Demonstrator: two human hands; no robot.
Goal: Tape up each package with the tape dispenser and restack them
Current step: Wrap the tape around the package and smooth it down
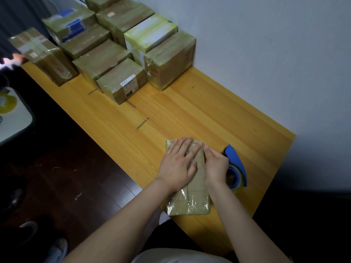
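Package (190,188), brown and glossy under clear tape, flat on the near end of the wooden table (190,114), long side pointing away from the body, near end close to the front edge.

On its far half, left hand (177,162): palm down, fingers straight and a little spread, pressed flat on the wrapping, curled round nothing.

At the package's right edge, right hand (215,164): fingers curled inward, tips of thumb and forefinger together at the far right corner of the package and touching it there. Impossible to tell whether pinching tape, gripping the edge or only pressing.

Just behind that hand and partly hidden by it, blue tape dispenser (237,164) on the table, with a roll of clear tape in its near part. Right against the knuckles or nearly so; no telling whether held.

At the far end of the table, by the grey wall (266,54), taped boxes (117,80) in close-packed rows, the nearest with a white label on top. One more box (43,56) apart at the far left corner, blurred.

Between the boxes and the package, short dark marks (142,123) on the tabletop.

Left of the table, dark floor (76,177) and pale shoes (58,247) at the bottom edge.
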